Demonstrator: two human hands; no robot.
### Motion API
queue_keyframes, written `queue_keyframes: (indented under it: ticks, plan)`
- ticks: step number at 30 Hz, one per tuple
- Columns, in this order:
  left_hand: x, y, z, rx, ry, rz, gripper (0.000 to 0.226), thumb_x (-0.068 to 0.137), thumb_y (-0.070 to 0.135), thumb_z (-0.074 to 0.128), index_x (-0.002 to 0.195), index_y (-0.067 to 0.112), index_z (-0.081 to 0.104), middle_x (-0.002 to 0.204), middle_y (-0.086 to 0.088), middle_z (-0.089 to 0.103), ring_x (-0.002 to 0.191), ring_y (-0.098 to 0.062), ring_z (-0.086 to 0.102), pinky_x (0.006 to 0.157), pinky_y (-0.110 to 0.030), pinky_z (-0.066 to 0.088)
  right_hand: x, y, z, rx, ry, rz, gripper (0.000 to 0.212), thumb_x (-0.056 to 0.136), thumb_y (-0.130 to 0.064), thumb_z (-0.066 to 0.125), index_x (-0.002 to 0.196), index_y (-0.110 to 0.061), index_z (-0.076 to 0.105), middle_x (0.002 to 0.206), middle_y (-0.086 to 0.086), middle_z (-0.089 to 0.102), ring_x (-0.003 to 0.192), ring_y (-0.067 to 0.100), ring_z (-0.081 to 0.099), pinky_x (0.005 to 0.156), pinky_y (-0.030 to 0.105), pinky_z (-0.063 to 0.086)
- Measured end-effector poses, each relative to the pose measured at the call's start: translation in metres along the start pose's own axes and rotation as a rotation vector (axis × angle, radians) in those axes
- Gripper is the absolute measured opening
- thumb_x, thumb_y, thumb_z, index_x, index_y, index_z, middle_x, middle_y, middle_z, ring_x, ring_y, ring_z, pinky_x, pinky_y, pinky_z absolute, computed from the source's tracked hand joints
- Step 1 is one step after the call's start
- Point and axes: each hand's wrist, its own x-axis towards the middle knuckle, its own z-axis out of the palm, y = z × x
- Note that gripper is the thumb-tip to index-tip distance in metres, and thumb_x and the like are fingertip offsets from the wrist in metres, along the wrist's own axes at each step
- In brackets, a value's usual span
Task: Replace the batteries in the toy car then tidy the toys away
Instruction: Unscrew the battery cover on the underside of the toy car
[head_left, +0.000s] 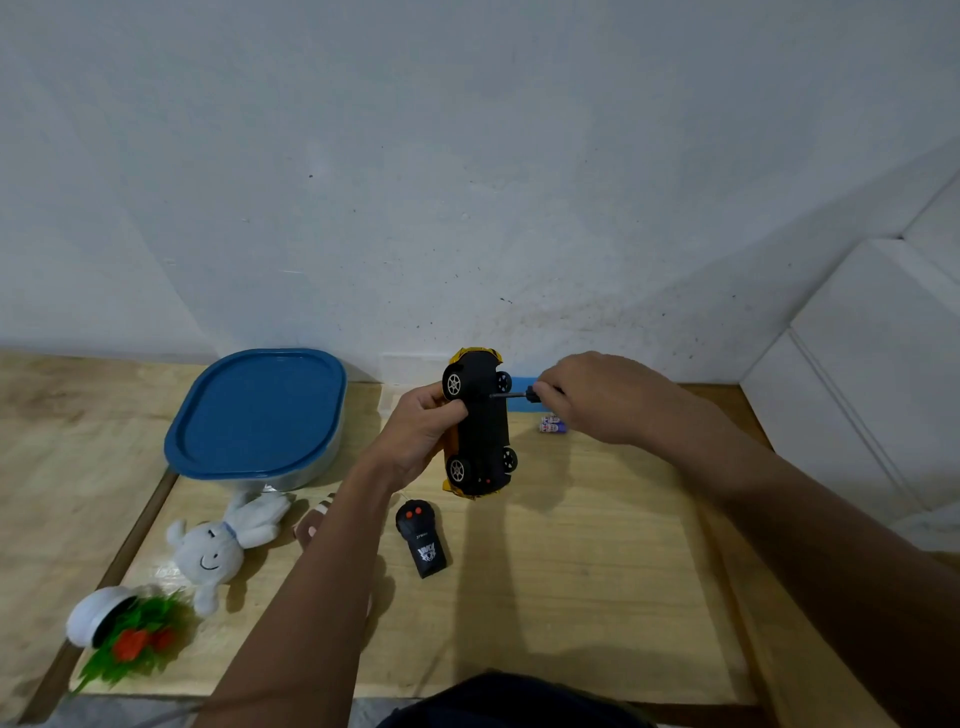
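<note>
A yellow toy car (480, 431) is held above the wooden board with its black underside facing me. My left hand (421, 431) grips its left side. My right hand (592, 397) pinches a small screwdriver (514, 395) whose tip meets the car's underside near the upper wheels. Two small batteries (551, 424) lie on the board just below my right hand. The black remote control (422, 543) with red buttons lies on the board below the car.
A container with a blue lid (260, 410) stands at the back left. A white plush rabbit (218, 545), a brown toy partly hidden by my left arm, and a tipped white pot with a fake plant (122, 631) lie at the left. A white wall rises behind.
</note>
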Motion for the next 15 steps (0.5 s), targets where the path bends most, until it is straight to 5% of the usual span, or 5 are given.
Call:
queue_keyframes:
  ticks: [4,9,12,15]
  plan:
    - [-0.0009,-0.0013,-0.0006,-0.006,-0.01,0.004,0.025,0.093,-0.003,0.052,0.115,-0.007,0.062,0.1,-0.018,0.069,0.091,-0.028,0.068,0.075,-0.033,0.055,-0.0014,0.0,-0.002,0.133,0.03,-0.069,0.02,0.096,-0.03,0.055,0.11,-0.023,0.068,0.101,-0.003,0.054,0.086,0.017,0.057,0.074,0.033,0.048]
    - [-0.0013,-0.002,0.0031,-0.038,0.015,0.008,0.024,0.093,-0.004,0.052,0.113,-0.005,0.064,0.097,-0.017,0.07,0.089,-0.027,0.068,0.072,-0.032,0.056,-0.0001,-0.0023,-0.0036,0.115,0.073,-0.046,0.034,0.094,-0.026,0.059,0.128,-0.025,0.059,0.115,0.0,0.052,0.096,0.022,0.059,0.081,0.035,0.05]
    - [-0.0011,0.0001,0.0027,-0.032,0.002,0.018,0.023,0.093,-0.003,0.051,0.112,-0.005,0.064,0.095,-0.014,0.07,0.087,-0.024,0.069,0.072,-0.032,0.055,0.0025,0.0011,-0.0071,-0.024,-0.056,0.073,0.041,0.093,-0.05,0.054,0.113,-0.015,0.062,0.102,0.004,0.062,0.086,0.022,0.063,0.077,0.038,0.054]
    - [-0.0011,0.0042,0.0056,-0.036,-0.02,0.03,0.023,0.093,-0.003,0.051,0.109,0.001,0.067,0.092,-0.009,0.073,0.085,-0.022,0.07,0.07,-0.029,0.055,-0.0002,0.0025,-0.009,-0.046,-0.093,0.076,0.045,0.095,-0.054,0.044,0.087,-0.013,0.061,0.075,0.002,0.057,0.066,0.019,0.058,0.061,0.033,0.046]
